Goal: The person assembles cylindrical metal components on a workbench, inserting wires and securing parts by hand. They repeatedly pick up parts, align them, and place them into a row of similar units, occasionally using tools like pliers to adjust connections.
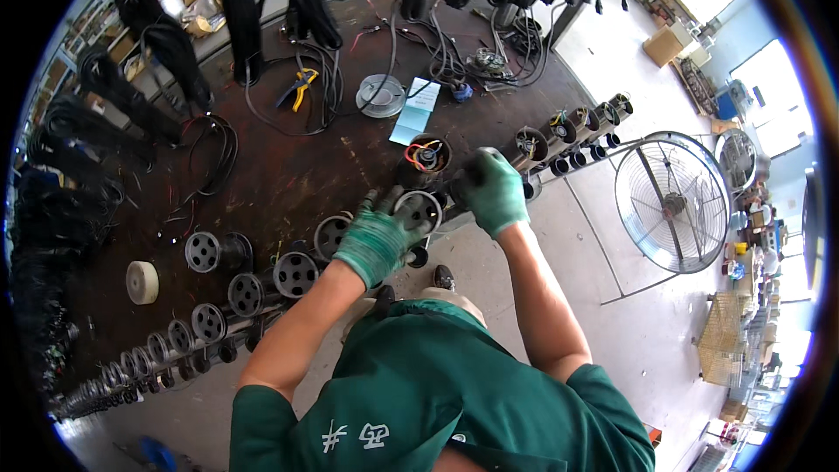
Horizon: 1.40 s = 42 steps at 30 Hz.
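Note:
Green work gloves cover both my hands. My left hand (377,243) is closed round a short cylindrical metal housing (419,211) at the table's front edge, its round end turned toward me. To the right, my right hand (492,190) has its fingers curled; their dark tips hide whatever is between them. Just beyond the hands stands an upright motor housing (425,157) with red and yellow wires showing inside its open top. Another wired housing (530,145) stands beside my right hand.
Along the front edge run several housings with holed end caps (296,274). A wire spool (381,96), blue paper (414,114), yellow-handled pliers (302,89) and a pale roll (142,282) lie on the dark table (288,162). Black cable bundles (232,9) hang beyond. A caged fan (671,201) stands right.

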Each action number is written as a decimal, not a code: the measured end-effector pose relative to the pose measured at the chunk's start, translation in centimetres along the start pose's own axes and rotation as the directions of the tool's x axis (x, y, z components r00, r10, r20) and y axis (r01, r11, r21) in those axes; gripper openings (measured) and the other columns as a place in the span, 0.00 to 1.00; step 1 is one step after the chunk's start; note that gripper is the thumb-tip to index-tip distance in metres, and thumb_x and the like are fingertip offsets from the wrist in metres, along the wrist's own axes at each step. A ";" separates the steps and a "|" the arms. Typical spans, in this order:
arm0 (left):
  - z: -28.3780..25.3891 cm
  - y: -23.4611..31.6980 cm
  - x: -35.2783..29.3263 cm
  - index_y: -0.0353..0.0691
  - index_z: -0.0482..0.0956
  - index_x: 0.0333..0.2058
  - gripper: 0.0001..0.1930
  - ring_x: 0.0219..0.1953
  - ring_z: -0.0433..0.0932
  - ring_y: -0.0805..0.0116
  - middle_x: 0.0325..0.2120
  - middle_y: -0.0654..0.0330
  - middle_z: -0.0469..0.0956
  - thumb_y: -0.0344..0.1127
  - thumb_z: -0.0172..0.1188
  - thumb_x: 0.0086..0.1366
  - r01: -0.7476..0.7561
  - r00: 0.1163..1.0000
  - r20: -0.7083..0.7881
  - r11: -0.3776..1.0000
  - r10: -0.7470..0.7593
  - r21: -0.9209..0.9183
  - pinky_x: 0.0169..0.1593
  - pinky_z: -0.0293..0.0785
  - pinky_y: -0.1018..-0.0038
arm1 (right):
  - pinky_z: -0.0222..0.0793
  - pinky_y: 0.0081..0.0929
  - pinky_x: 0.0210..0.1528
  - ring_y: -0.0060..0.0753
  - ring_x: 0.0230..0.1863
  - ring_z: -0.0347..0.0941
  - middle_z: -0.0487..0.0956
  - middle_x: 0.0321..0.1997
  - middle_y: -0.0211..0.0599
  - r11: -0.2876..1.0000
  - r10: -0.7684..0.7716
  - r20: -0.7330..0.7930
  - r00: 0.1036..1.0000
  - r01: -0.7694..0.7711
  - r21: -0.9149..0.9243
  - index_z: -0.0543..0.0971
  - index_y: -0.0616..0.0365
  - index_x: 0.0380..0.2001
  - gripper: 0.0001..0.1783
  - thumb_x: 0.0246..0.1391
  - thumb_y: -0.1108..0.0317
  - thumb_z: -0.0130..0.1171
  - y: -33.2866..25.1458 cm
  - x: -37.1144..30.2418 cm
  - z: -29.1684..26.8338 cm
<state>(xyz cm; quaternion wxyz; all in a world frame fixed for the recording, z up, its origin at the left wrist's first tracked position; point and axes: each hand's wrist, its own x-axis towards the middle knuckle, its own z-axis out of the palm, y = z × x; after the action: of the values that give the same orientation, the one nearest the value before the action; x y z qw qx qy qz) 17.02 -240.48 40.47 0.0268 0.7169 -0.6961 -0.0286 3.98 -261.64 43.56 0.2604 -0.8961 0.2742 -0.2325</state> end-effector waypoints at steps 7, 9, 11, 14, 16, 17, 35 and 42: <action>1.5 0.0 1.6 0.34 0.83 0.48 0.26 0.67 0.69 0.41 0.71 0.44 0.62 0.39 0.76 0.51 0.353 0.934 0.050 0.886 -0.354 -0.301 0.68 0.71 0.54 | 0.72 0.48 0.52 0.41 0.58 0.77 0.81 0.53 0.34 0.771 -0.339 0.417 0.843 0.503 -0.390 0.87 0.44 0.44 0.15 0.51 0.66 0.66 3.2 4.1 4.8; 1.0 0.6 2.1 0.33 0.81 0.51 0.31 0.66 0.71 0.38 0.72 0.42 0.60 0.43 0.77 0.51 0.400 0.916 0.123 0.867 -0.381 -0.297 0.68 0.71 0.54 | 0.70 0.55 0.61 0.41 0.60 0.76 0.81 0.55 0.33 0.766 -0.285 0.513 0.810 0.514 -0.386 0.87 0.39 0.48 0.15 0.57 0.64 0.62 4.1 4.1 5.3; 0.7 1.1 2.6 0.32 0.78 0.55 0.36 0.64 0.73 0.37 0.71 0.40 0.61 0.44 0.79 0.50 0.418 0.908 0.139 0.864 -0.394 -0.282 0.66 0.74 0.54 | 0.65 0.61 0.68 0.44 0.61 0.75 0.80 0.56 0.34 0.771 -0.299 0.529 0.794 0.528 -0.356 0.87 0.36 0.51 0.17 0.61 0.63 0.59 5.3 4.2 5.2; 2.7 1.3 3.0 0.32 0.76 0.59 0.40 0.64 0.73 0.38 0.70 0.39 0.62 0.45 0.79 0.49 0.517 0.856 0.174 0.793 -0.487 -0.324 0.67 0.74 0.54 | 0.61 0.64 0.71 0.52 0.61 0.74 0.78 0.58 0.43 0.806 -0.335 0.547 0.768 0.533 -0.256 0.80 0.36 0.62 0.30 0.52 0.60 0.67 6.6 4.3 4.0; 2.3 2.0 3.6 0.32 0.74 0.61 0.44 0.64 0.74 0.40 0.69 0.38 0.62 0.44 0.81 0.46 0.534 0.840 0.168 0.730 -0.516 -0.427 0.67 0.74 0.55 | 0.64 0.61 0.70 0.55 0.63 0.73 0.77 0.59 0.48 0.828 -0.455 0.451 0.768 0.552 -0.104 0.80 0.41 0.62 0.33 0.49 0.64 0.70 7.5 3.5 1.6; 2.2 2.2 3.9 0.32 0.73 0.62 0.45 0.63 0.74 0.40 0.69 0.38 0.62 0.43 0.82 0.46 0.557 0.821 0.190 0.686 -0.538 -0.467 0.67 0.74 0.56 | 0.66 0.57 0.69 0.57 0.63 0.72 0.77 0.59 0.49 0.857 -0.460 0.374 0.805 0.512 -0.049 0.80 0.45 0.61 0.34 0.47 0.66 0.70 9.2 3.2 1.0; 3.9 2.5 2.8 0.31 0.76 0.58 0.39 0.67 0.70 0.43 0.68 0.40 0.65 0.33 0.80 0.46 0.624 0.769 0.196 0.649 -0.608 -0.436 0.70 0.69 0.60 | 0.43 0.56 0.81 0.62 0.82 0.49 0.61 0.79 0.55 0.954 -0.155 0.026 0.988 0.156 -0.257 0.70 0.61 0.70 0.39 0.63 0.50 0.64 35.0 6.5 -3.9; 1.5 3.2 3.8 0.35 0.75 0.62 0.40 0.70 0.67 0.45 0.68 0.39 0.67 0.49 0.77 0.53 0.640 0.768 0.248 0.723 -0.591 -0.259 0.73 0.65 0.57 | 0.51 0.47 0.79 0.54 0.79 0.57 0.66 0.77 0.48 0.982 -0.183 -0.037 0.982 0.182 -0.045 0.67 0.53 0.74 0.30 0.70 0.69 0.55 34.1 4.7 -6.7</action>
<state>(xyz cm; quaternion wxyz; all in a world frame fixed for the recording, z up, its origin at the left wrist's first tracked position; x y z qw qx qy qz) 13.78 -244.39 39.17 0.0830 0.8882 -0.4029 -0.2045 -8.88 -291.14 29.63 0.2138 -0.9176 0.2009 -0.2681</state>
